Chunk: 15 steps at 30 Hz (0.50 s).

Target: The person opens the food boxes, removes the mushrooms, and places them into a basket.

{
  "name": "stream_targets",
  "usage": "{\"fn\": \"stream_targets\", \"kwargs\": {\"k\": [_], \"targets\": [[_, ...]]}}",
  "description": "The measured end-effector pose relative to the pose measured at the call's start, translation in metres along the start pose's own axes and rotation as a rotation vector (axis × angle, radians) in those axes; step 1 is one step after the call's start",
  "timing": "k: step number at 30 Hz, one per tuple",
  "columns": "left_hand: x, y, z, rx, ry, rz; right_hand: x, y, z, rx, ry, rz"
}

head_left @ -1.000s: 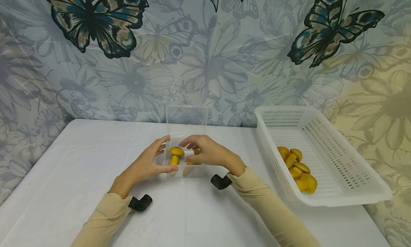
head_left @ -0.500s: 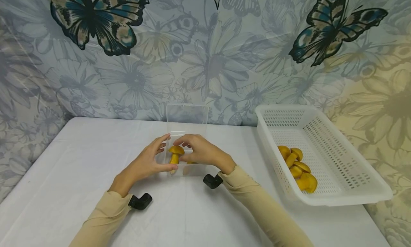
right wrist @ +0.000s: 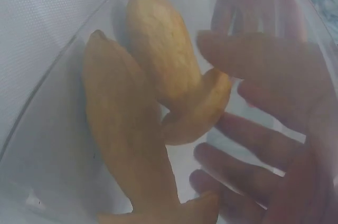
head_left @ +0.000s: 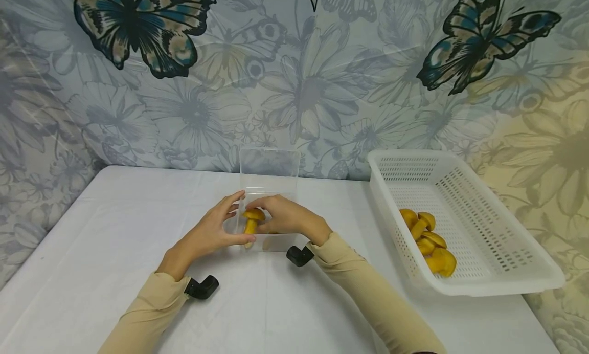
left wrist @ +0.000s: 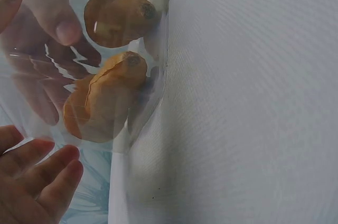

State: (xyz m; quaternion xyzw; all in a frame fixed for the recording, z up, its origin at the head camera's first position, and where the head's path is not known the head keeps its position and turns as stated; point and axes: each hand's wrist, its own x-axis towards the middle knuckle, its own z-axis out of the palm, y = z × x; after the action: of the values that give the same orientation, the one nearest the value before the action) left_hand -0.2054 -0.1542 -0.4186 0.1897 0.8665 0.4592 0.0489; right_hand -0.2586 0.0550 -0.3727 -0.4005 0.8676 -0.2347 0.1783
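Note:
A clear plastic box [head_left: 280, 243] with its lid [head_left: 269, 162] raised stands in front of me. Inside lies a yellow-brown mushroom [head_left: 250, 225], cap away from me; the wrist views show a second mushroom [right wrist: 124, 113] beside it. My left hand [head_left: 209, 231] holds the box's left side, thumb along the front wall and fingers toward the back corner; its fingers [left wrist: 50, 166] also show in the left wrist view. My right hand [head_left: 287, 218] reaches into the box and takes the left mushroom's cap between thumb and fingers. It hides the other mushroom in the head view.
To the right stands a white perforated basket [head_left: 501, 241] with several more mushrooms [head_left: 428, 241] heaped along its left side. A white cloth [head_left: 138, 216] covers the table. A butterfly-and-flower patterned backdrop [head_left: 313, 93] rises just behind the box.
My right hand has moved left inside the box, from above the right mushroom to the left mushroom's cap. The left hand and the box have stayed in place.

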Motion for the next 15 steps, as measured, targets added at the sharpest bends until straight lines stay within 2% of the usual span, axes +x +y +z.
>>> {"fn": "stream_targets", "kwargs": {"k": [4,8,15], "targets": [[0.0003,0.0007,-0.0001,-0.001,0.001,0.009,0.0005,-0.0007,0.0003,-0.032,-0.006,0.012],[0.0008,0.0005,0.0001,-0.002,0.006,0.016,-0.0004,-0.0006,0.0009,-0.068,0.022,0.026],[0.0015,-0.0013,0.0008,-0.009,0.005,0.01,-0.0026,0.005,0.0047,-0.093,0.132,-0.059]]}}
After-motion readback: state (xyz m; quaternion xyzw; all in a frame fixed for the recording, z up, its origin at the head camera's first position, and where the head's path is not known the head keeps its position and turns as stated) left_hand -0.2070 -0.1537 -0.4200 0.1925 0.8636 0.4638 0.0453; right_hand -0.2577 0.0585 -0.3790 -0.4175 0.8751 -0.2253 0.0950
